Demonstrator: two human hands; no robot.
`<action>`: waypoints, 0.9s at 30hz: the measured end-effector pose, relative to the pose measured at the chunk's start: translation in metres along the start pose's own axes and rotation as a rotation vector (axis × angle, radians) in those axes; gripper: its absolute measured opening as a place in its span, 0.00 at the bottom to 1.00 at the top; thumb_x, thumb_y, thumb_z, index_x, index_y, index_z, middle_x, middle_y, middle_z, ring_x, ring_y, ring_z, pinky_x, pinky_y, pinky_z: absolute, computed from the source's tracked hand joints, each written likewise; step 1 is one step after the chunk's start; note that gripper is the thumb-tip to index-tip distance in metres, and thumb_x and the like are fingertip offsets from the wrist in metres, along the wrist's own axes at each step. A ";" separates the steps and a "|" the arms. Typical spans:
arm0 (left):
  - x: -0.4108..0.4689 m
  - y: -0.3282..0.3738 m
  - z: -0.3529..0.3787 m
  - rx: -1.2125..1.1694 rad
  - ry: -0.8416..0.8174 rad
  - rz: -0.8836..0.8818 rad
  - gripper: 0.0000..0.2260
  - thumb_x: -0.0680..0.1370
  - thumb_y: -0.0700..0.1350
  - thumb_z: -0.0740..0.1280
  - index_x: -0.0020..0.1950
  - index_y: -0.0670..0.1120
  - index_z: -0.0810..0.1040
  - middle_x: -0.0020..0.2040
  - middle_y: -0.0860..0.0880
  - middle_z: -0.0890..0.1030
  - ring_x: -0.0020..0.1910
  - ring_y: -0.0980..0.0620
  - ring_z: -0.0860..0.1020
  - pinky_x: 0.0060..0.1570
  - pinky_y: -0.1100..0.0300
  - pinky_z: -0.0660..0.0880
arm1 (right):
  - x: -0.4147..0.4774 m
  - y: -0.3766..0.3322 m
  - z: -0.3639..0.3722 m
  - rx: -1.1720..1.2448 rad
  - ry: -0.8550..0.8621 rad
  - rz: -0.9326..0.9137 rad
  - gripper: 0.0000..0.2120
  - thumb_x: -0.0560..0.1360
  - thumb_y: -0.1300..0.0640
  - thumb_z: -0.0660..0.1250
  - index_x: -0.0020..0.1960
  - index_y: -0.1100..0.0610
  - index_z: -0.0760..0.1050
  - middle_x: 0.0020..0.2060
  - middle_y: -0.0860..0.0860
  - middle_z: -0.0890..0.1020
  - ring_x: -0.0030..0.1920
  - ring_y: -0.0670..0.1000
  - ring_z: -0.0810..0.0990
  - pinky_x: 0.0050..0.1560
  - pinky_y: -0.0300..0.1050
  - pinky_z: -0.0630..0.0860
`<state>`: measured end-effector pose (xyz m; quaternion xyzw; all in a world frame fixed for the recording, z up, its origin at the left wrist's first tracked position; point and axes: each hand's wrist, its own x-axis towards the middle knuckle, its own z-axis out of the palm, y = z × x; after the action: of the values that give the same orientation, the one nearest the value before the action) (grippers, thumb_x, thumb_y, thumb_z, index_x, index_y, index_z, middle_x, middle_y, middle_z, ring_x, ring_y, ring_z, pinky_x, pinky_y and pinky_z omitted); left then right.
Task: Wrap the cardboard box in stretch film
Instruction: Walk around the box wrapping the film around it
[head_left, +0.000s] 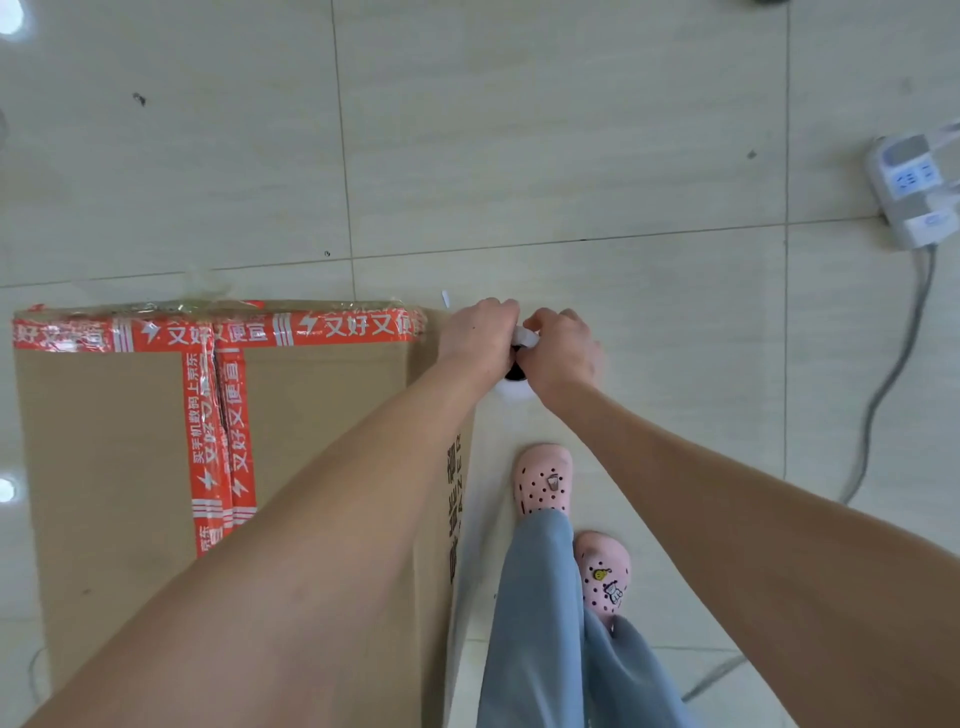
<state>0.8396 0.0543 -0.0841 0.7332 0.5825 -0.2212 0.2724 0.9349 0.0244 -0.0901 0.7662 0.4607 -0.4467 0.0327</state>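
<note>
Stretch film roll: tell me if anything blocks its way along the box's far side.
Nothing visible does. Left hand and right hand grip the roll at the far right corner of the cardboard box; the power strip lies well off to the right.

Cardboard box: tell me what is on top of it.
Orange printed tape runs along the far edge and down the centre seam of the cardboard box. The left forearm passes above it and hides the near right part.
</note>
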 end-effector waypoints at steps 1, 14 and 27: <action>0.002 -0.001 -0.002 -0.014 0.006 -0.019 0.07 0.75 0.39 0.61 0.53 0.42 0.73 0.50 0.43 0.76 0.49 0.41 0.77 0.37 0.55 0.66 | 0.003 -0.003 -0.002 -0.028 0.008 -0.022 0.14 0.74 0.60 0.63 0.58 0.52 0.74 0.55 0.52 0.74 0.50 0.56 0.75 0.42 0.44 0.67; 0.008 -0.004 -0.016 0.060 -0.002 0.094 0.11 0.77 0.38 0.60 0.59 0.43 0.70 0.55 0.44 0.74 0.53 0.42 0.77 0.37 0.54 0.66 | 0.010 -0.020 0.000 0.070 -0.013 0.175 0.13 0.74 0.60 0.64 0.58 0.54 0.69 0.56 0.52 0.71 0.52 0.57 0.75 0.42 0.47 0.69; 0.037 -0.035 -0.039 -0.206 -0.044 -0.283 0.11 0.75 0.42 0.66 0.56 0.43 0.74 0.55 0.41 0.78 0.55 0.40 0.77 0.44 0.55 0.70 | 0.037 -0.045 -0.017 0.107 -0.085 0.174 0.21 0.73 0.53 0.67 0.63 0.54 0.67 0.60 0.53 0.71 0.55 0.58 0.76 0.45 0.47 0.71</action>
<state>0.8140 0.1138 -0.0834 0.6073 0.6932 -0.2125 0.3248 0.9188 0.0830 -0.0900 0.7845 0.3660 -0.4981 0.0499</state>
